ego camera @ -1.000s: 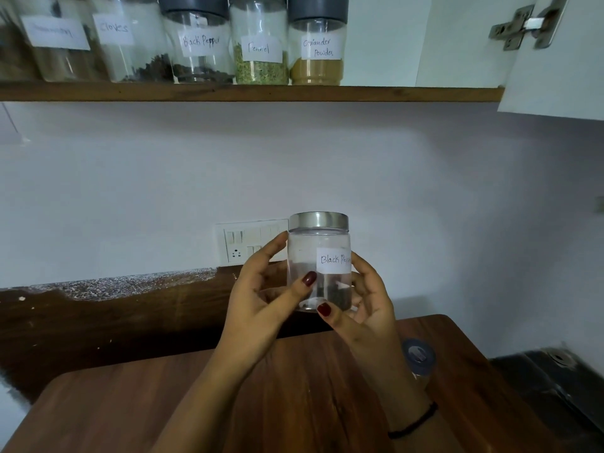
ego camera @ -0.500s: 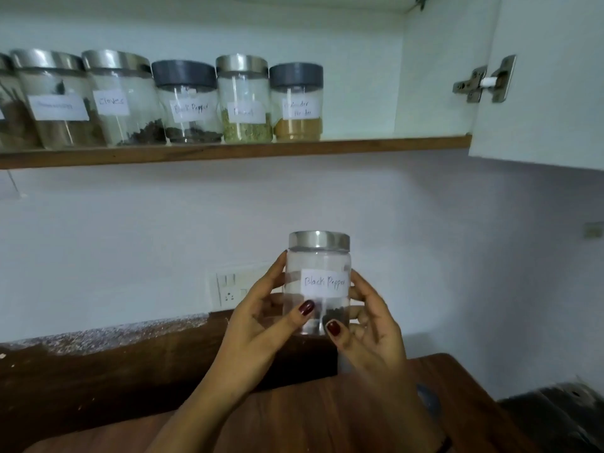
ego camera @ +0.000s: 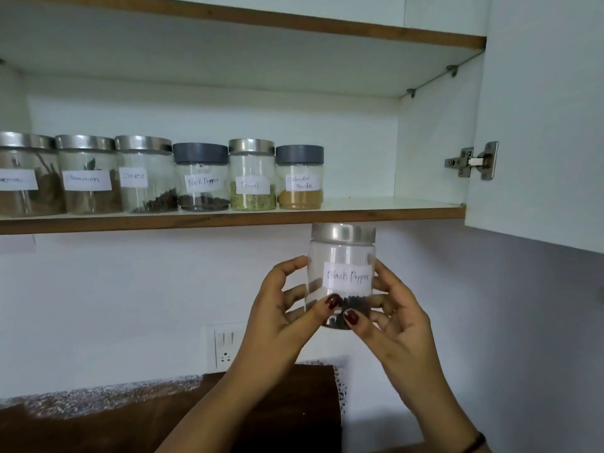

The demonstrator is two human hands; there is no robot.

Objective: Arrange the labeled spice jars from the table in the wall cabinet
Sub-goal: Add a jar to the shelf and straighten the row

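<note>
**Below the cabinet shelf: Black Pepper jar held in both hands**

Left hand (ego camera: 277, 308) grips the jar's left side, thumb laid across the lower front, fingers curled round the back; right hand (ego camera: 395, 318) grips the right side, thumb on the front near the base, fingers wrapped behind; both thumbnails painted dark red; dark band (ego camera: 475, 443) on the right wrist.

Held jar (ego camera: 341, 256): clear, upright, in the air; steel lid (ego camera: 343, 232); white paper label (ego camera: 348, 275) reading "Black Pepper" faces the camera; dark peppercorns at the bottom; lid sits just under the front edge of the shelf (ego camera: 228, 220), right of the row above.

On the shelf, six jars side by side, left to right: leftmost jar (ego camera: 26, 176), label unreadable; second jar (ego camera: 87, 176), label blurred; Cloves jar (ego camera: 145, 174); grey-lidded Black Pepper jar (ego camera: 201, 178); Fennel jar (ego camera: 252, 174); grey-lidded Coriander Powder jar (ego camera: 299, 178).

Cabinet door (ego camera: 539, 125) stands open at right, metal hinge (ego camera: 472, 161) showing; white socket plate (ego camera: 225, 346) on the wall, below and left of the hands; dark wooden board (ego camera: 163, 413) beneath it.
</note>
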